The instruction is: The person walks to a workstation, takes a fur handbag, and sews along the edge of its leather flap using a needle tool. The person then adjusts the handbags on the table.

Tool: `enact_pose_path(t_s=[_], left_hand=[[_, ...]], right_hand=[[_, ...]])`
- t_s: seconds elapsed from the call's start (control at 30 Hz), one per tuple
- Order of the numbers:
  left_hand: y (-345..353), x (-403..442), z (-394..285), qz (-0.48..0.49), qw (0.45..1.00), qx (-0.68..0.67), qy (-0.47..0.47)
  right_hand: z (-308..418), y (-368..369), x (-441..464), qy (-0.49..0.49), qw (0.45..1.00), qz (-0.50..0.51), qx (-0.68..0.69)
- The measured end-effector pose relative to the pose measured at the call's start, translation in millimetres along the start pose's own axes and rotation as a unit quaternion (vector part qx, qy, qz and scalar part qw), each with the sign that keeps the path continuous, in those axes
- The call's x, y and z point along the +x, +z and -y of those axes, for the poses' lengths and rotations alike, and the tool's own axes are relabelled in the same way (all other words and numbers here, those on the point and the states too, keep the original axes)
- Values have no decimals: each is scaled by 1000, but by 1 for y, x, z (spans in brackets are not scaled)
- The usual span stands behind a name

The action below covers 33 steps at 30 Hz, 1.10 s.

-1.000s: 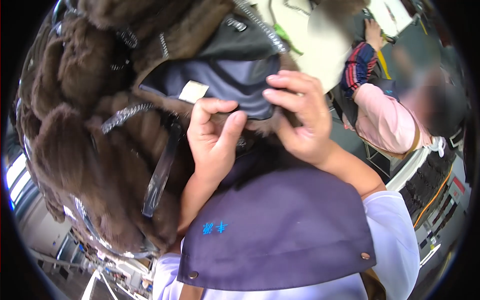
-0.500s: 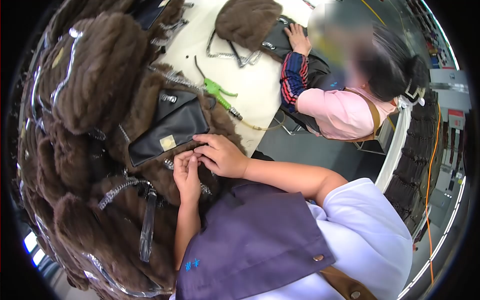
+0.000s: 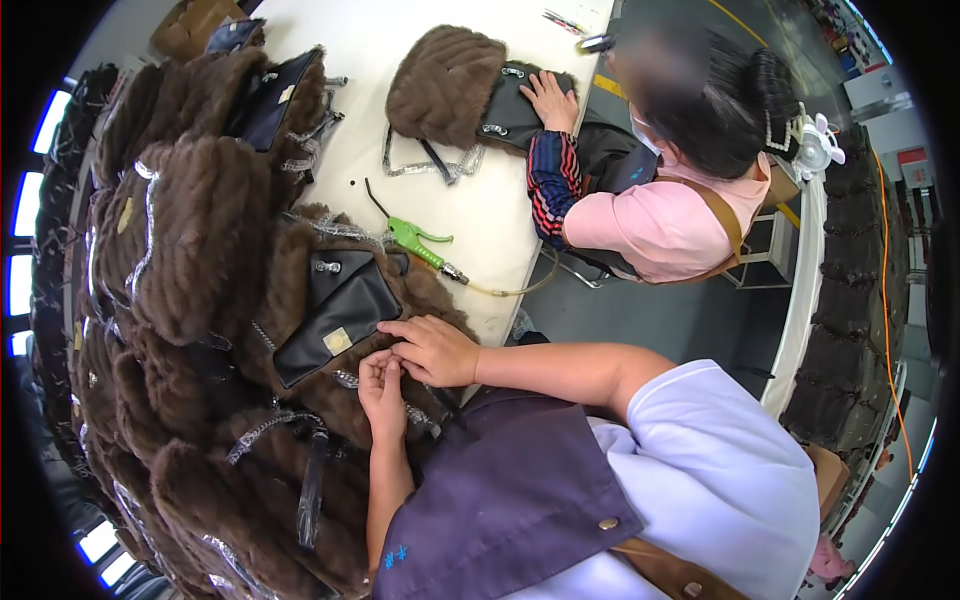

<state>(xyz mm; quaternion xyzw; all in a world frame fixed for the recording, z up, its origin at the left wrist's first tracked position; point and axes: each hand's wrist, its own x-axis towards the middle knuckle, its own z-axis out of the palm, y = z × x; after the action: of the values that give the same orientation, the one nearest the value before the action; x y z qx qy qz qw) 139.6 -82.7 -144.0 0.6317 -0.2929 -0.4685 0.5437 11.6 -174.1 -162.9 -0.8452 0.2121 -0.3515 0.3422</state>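
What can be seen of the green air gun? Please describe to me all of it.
The green air gun lies flat on the white table. Its body looks like plastic, with a curved green lever at one side. A thin, dark, bent nozzle points towards the far left. At the other end, a metallic coupling joins a pale yellowish hose, which runs past the table edge. No hand touches it. Whether the nearby plastic-wrapped chain touches it is unclear.
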Motion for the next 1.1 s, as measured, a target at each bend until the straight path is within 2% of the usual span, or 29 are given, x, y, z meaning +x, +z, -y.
enact_pose_path(t_s=[0.67,1.1], left_hand=[[-2,1,3,-3,998,-62,-20],[-3,4,5,4,998,-47,-31]], right_hand=[[4,-5,3,16,1000,18,13],[-1,-1,2,2,1000,7,-1]])
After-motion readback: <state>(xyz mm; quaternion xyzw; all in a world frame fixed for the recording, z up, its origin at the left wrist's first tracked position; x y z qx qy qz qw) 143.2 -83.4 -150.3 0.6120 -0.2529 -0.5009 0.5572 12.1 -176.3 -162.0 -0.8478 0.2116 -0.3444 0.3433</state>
